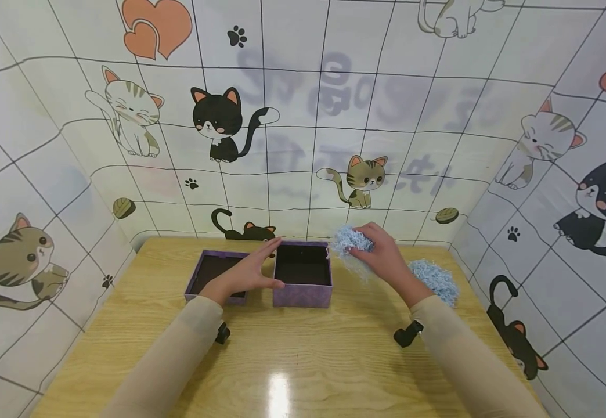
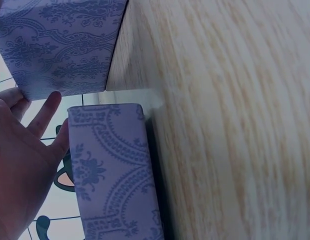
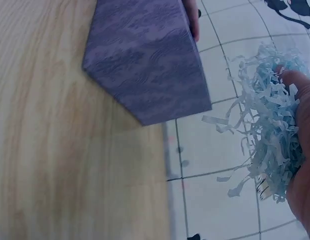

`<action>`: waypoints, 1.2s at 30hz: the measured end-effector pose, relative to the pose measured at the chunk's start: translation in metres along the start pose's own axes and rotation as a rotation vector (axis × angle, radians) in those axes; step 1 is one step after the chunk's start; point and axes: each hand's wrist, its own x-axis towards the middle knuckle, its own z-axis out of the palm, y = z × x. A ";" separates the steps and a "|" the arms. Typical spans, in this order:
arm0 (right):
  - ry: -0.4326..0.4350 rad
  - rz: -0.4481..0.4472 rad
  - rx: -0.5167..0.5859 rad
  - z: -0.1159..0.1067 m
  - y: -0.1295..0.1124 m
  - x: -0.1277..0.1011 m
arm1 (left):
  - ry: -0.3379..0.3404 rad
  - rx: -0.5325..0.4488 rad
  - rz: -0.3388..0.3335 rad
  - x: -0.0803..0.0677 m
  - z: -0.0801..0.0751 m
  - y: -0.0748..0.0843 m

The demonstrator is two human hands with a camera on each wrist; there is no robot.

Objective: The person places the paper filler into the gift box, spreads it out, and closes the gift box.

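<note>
Head view shows one open purple box [image 1: 303,276] at the middle of the wooden table [image 1: 292,360], its dark inside bare. One purple lid [image 1: 214,274] lies upturned just beside it at nine o'clock. The left hand [image 1: 251,271] rests with straight fingers along the box's left wall, over the lid. The right hand [image 1: 381,255] grips one clump of pale blue shredded paper [image 1: 349,241], held at the box's two o'clock corner. A second heap of blue shred [image 1: 435,280] lies on the table at three o'clock, behind the right wrist.
</note>
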 end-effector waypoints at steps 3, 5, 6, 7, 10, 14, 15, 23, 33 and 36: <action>-0.044 -0.045 0.031 0.001 -0.013 0.013 | 0.002 0.003 0.003 0.000 0.000 -0.001; -0.072 -0.061 0.036 0.003 -0.020 0.021 | 0.001 0.009 0.003 0.000 0.000 -0.001; -0.085 -0.064 0.036 0.005 -0.024 0.025 | -0.001 0.011 0.001 0.001 0.000 0.000; -0.095 -0.068 0.036 0.006 -0.027 0.028 | -0.002 0.012 0.002 0.001 0.000 0.000; -0.132 -0.061 0.052 0.010 -0.033 0.037 | -0.004 0.011 0.005 0.003 -0.001 0.001; -0.188 -0.051 0.099 0.020 -0.040 0.047 | -0.006 0.006 0.009 0.003 -0.002 0.002; -0.200 -0.046 0.105 0.023 -0.042 0.049 | -0.007 0.006 0.008 0.003 -0.002 0.002; -0.268 -0.022 0.111 0.045 -0.051 0.058 | -0.015 0.010 0.001 0.002 -0.002 0.001; -0.492 0.078 -0.008 0.074 -0.045 0.060 | -0.021 0.003 0.000 0.000 -0.002 0.004; -0.530 0.078 -0.044 0.079 -0.045 0.060 | -0.025 0.004 -0.004 -0.001 -0.003 0.005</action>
